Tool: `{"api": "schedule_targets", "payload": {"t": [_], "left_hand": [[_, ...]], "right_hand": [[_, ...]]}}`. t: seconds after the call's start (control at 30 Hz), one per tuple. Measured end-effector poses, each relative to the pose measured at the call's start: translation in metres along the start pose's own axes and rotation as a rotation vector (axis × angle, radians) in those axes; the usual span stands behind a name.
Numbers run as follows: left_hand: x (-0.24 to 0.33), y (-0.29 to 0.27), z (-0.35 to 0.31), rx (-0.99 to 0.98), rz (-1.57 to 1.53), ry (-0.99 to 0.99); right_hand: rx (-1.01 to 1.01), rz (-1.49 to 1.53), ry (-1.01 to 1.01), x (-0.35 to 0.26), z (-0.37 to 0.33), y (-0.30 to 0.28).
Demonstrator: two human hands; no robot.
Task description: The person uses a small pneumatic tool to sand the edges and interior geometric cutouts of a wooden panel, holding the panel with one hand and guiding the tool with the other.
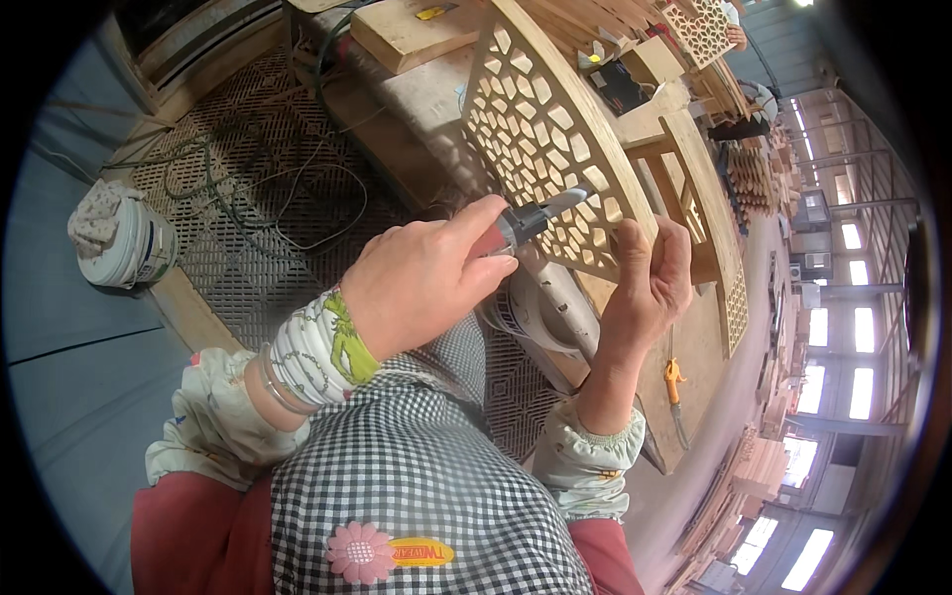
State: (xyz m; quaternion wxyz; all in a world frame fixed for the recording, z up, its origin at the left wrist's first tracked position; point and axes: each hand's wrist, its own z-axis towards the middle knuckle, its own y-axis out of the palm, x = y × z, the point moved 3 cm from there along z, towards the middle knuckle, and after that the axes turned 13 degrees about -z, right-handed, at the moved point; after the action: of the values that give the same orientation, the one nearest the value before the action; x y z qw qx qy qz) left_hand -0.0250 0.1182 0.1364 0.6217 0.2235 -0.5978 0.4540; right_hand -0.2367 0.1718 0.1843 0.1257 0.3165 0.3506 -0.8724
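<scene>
My left hand [426,273] is wrapped round a red-and-black handheld power tool [518,226]. Its pale grey, pointed tip lies against or just in front of a wooden lattice panel [540,129], a frame cut through with many angular openings. The panel stands tilted on edge on the workbench. At its lower right corner my right hand [650,283] is closed on the frame's edge, the thumb on the near side; its other fingertips are partly hidden. Patterned sleeve covers are on both forearms.
An orange-handled tool [674,382] lies on the bench [694,357] at right, below another wooden frame [694,198]. A white bucket [124,238] stands left, by cables [228,198] on the slatted floor. A thick board [416,35] lies far off. Another person's hand [736,37] holds a lattice piece.
</scene>
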Motion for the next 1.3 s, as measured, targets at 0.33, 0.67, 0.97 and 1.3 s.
{"api": "schedule_targets", "payload": {"t": [0.33, 0.67, 0.97, 1.3], "left_hand": [[-0.005, -0.003, 0.005, -0.148, -0.265, -0.116], [-0.009, -0.013, -0.021, -0.132, -0.191, -0.055], [0.008, -0.013, -0.037, -0.072, -0.154, -0.023], [0.03, -0.003, -0.033, 0.014, 0.028, 0.064]], "right_hand": [[-0.004, 0.015, 0.008, 0.003, 0.0, 0.001], [0.01, -0.067, 0.016, 0.001, 0.007, -0.002], [0.039, -0.08, 0.032, 0.005, 0.005, -0.004], [0.097, 0.037, -0.035, 0.0, -0.008, -0.001]]}}
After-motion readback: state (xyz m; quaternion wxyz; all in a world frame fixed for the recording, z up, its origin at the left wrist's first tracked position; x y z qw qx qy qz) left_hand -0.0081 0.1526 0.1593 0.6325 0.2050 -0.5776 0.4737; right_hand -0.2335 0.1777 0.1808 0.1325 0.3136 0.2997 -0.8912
